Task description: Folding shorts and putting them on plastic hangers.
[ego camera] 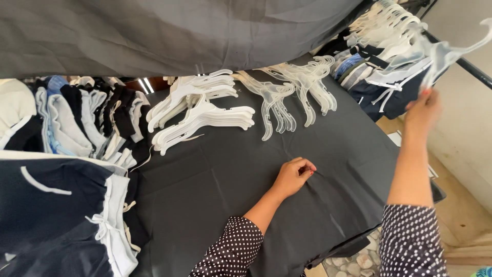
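standing beside the person: i look down on a table [215,205] that is covered with a black cloth.
right hand: the right hand [423,110] is lifted up to the far right, and its grip is closed around the lower part of a clear plastic hanger [451,51]. the hanger is blurred, with its hook pointing up and to the right, near a dark rail [474,72].
left hand: the left hand [294,174] rests on the black cloth near the middle of the table. its fingers are curled into a loose fist; i cannot tell if something small is inside it.
sleeves: both arms wear dark sleeves with white dots.
white hangers: a stack of white hangers [197,115] lies on the table, beyond the left hand and a little to its left.
clear hangers: a bundle of clear hangers [292,92] lies just beside the white ones, on their right.
left side: folded clothes [87,120] in grey, blue, black and white stand in a row; nearer lies a dark garment with a white waistband [115,220].
far right: more clothes on hangers [382,56] hang from the rail.
above: a grey cloth [154,31] hangs over the table.
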